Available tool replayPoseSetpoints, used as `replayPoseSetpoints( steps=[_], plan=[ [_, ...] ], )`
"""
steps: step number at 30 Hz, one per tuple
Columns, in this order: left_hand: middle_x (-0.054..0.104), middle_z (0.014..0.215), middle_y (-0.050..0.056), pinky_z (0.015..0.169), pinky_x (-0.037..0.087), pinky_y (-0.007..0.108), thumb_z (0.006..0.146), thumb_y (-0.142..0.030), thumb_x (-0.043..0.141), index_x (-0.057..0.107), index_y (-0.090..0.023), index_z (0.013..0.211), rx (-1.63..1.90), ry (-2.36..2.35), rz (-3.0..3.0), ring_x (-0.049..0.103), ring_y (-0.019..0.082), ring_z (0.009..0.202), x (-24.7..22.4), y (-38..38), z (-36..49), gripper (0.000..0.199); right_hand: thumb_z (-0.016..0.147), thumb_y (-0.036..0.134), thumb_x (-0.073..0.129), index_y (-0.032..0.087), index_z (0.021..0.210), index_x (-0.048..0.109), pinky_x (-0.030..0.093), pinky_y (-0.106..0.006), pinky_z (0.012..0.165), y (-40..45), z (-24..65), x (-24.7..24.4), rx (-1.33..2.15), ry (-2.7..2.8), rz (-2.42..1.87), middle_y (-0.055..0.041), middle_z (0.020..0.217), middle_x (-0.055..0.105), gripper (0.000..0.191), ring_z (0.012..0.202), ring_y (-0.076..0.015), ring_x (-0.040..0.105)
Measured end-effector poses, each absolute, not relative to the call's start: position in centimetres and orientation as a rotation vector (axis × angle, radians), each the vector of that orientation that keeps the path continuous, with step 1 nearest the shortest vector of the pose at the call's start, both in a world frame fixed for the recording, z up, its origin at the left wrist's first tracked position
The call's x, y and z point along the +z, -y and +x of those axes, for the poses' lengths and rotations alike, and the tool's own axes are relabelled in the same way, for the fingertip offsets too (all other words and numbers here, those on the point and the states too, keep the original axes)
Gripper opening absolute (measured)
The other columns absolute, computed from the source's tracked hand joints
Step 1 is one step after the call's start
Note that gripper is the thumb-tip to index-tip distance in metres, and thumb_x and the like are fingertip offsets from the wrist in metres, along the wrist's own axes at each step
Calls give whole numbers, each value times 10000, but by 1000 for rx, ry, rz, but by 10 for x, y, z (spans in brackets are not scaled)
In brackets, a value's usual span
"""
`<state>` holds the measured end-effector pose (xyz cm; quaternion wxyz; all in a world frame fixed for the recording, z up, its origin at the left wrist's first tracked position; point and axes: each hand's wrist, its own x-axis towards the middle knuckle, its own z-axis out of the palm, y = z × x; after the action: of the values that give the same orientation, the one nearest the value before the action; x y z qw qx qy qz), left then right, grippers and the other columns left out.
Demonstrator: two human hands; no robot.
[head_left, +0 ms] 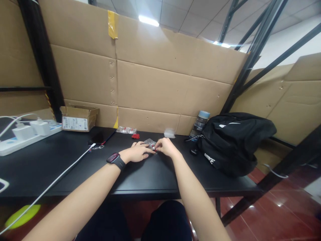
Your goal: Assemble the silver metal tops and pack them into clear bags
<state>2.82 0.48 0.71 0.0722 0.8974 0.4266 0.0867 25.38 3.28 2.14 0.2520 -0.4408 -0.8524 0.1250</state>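
On the black table, a small clear plastic bag (149, 143) with something silvery and red at its right end lies between my hands. My left hand (137, 153), with a dark watch on the wrist, rests palm down, its fingers stretched out and touching the bag. From the other side my right hand (167, 147) pinches the bag's right end; the fingertips partly hide what is there. Just beyond my left hand is a bundle of red cord (135, 136). Behind that lie clear packets (126, 130) with round pieces inside.
A black backpack (233, 144) and a water bottle (200, 124) stand at the right. To the left are a cardboard box (79, 118), a phone (99, 137), a white cable (64, 178) and a power strip (27, 140). Cardboard panels (155, 83) close off the back.
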Motion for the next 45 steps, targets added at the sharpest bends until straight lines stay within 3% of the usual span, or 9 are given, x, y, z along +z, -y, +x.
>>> replayPoseSetpoints(
  steps=[12, 16, 20, 23, 29, 32, 37, 42, 45],
  plan=[
    [233, 1659, -135, 1138, 145, 714, 917, -308, 540, 584, -594, 1299, 96, -1154, 2709, 162, 432, 1515, 22, -1, 18, 479, 727, 300, 870, 276, 1009, 662, 426, -276, 741, -28, 229, 14, -211, 2165, -1371, -14, 1051, 581, 351, 965, -188, 553],
    [384, 1597, -122, 1150, 175, 680, 832, -160, 549, 724, -494, 1141, 180, -1214, 2707, 236, 406, 1495, 24, -4, 17, 488, 755, 219, 821, 249, 952, 681, 438, -296, 771, -34, 223, 9, -226, 2118, -1399, -34, 1039, 589, 243, 959, -201, 555],
    [677, 1278, -21, 1092, 354, 492, 722, -47, 499, 738, -302, 913, 494, -1288, 2741, 510, 287, 1294, 21, -13, 12, 399, 770, 219, 784, 229, 1068, 679, 460, -257, 748, -41, 235, 10, 237, 2114, -1151, -11, 984, 619, 316, 826, -143, 570],
    [706, 1066, 37, 927, 447, 404, 709, -112, 581, 654, -257, 980, 697, -1421, 2684, 599, 261, 1082, 13, -21, 9, 315, 858, 191, 667, 181, 1083, 679, 464, -255, 744, -44, 251, 11, 410, 2024, -1085, -6, 893, 636, 226, 743, -123, 560],
    [692, 1114, 46, 948, 411, 423, 844, -390, 641, 695, -285, 967, 801, -1472, 2637, 582, 281, 1120, 3, -23, 16, 170, 677, 142, 846, 201, 895, 761, 447, -261, 753, -41, 255, 10, 282, 2217, -1141, -8, 890, 615, 242, 762, -132, 545],
    [713, 1110, 45, 968, 400, 440, 878, -410, 599, 745, -284, 877, 848, -1521, 2585, 577, 293, 1138, 5, -22, 18, 192, 783, 193, 792, 190, 806, 778, 447, -276, 775, -42, 251, 12, 248, 2172, -1186, -34, 872, 644, 27, 777, -145, 567],
    [750, 1081, 23, 938, 424, 415, 840, -423, 630, 775, -287, 835, 874, -1619, 2395, 604, 294, 1130, 10, -25, 14, 198, 832, 162, 725, 167, 758, 769, 458, -276, 785, -41, 257, 15, 319, 2073, -1242, -54, 874, 683, 86, 811, -158, 614],
    [763, 1049, 7, 892, 428, 378, 821, -438, 646, 775, -291, 829, 848, -1577, 2298, 647, 268, 1057, 11, -24, 16, 195, 652, 212, 886, 202, 813, 775, 466, -276, 790, -37, 254, 13, 326, 2122, -1234, -35, 934, 657, 196, 858, -172, 604],
    [750, 1046, 1, 903, 401, 391, 769, -404, 711, 772, -307, 827, 841, -1556, 2379, 608, 282, 1100, 11, -22, 16, 129, 704, 189, 850, 200, 743, 772, 455, -270, 773, -38, 251, 11, 270, 2136, -1223, -29, 873, 653, 88, 820, -159, 589]
  ],
)
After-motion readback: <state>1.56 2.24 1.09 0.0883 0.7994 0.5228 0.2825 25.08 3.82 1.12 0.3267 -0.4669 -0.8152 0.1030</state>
